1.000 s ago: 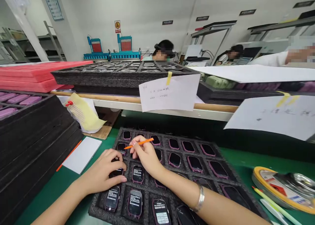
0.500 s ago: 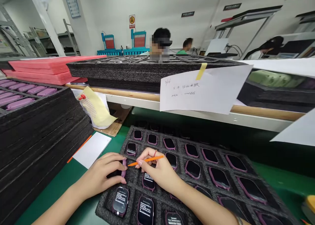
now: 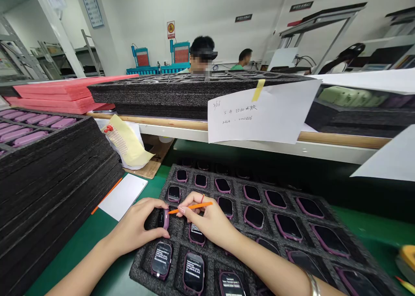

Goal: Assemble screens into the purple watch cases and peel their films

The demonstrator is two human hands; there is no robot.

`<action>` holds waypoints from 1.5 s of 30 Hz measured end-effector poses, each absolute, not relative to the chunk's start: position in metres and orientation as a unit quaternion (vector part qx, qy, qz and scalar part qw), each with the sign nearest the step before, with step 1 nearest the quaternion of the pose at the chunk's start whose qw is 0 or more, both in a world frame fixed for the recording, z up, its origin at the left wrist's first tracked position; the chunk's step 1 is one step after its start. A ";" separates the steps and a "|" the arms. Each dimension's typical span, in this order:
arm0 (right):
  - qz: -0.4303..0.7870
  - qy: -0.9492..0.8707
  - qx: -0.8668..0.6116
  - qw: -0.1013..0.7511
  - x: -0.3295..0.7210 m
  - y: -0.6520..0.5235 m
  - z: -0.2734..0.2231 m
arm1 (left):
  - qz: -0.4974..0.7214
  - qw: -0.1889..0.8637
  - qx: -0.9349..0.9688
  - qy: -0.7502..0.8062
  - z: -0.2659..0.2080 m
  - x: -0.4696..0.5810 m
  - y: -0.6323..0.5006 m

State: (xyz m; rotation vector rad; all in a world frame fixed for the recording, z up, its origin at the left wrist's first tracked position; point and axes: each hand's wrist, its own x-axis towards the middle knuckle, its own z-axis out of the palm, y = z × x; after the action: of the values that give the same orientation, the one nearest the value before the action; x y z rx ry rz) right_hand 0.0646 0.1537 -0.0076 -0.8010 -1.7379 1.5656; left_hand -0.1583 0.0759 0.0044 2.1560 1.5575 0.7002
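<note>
My left hand (image 3: 144, 222) grips a purple smartwatch (image 3: 166, 219) by its two ends, between thumb and fingers. The watch stands tilted on its edge, its side with small buttons turned to the right and its screen to the left. In my right hand (image 3: 202, 216) is a slim orange pointed stick (image 3: 194, 207), pinched like a pen. Its tip meets the upper part of the watch's side. Below the hands a black foam tray (image 3: 175, 255) holds rows of similar watches, one per pocket. A nearby watch (image 3: 161, 260) shows white text on its lit screen; those farther right are dark.
At left rises a stack of black foam trays (image 3: 58, 192) with purple cases on top. A white pad (image 3: 123, 195) lies beside it. A shelf edge (image 3: 181, 134) with a hanging handwritten paper (image 3: 259, 119) crosses above the tray. Co-workers sit behind.
The stick's tip has come up and onto the watch's side. My left fingers have opened out to the watch's ends, so its screen shows more. The view has shifted slightly.
</note>
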 end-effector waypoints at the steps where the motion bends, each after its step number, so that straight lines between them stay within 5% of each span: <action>1: 0.598 -0.665 -0.303 0.329 0.065 0.154 -0.007 | 0.253 0.192 0.767 0.557 0.004 -0.158 0.076; 24: 0.545 -0.601 -0.376 0.447 0.141 0.143 -0.002 | 0.220 0.160 0.854 0.444 0.019 -0.100 0.083; 33: 0.563 -0.599 -0.361 0.440 0.144 0.144 -0.007 | 0.137 0.118 0.873 0.454 0.023 -0.082 0.091; 45: 0.557 -0.657 -0.338 0.379 0.146 0.132 -0.001 | 0.213 0.162 0.835 0.480 0.003 -0.102 0.081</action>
State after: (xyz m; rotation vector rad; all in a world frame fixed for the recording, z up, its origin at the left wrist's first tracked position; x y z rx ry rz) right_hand 0.1459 0.1324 -0.0009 -0.8644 -1.6796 1.4228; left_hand -0.1024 0.0815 0.0031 2.3837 1.3709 0.6070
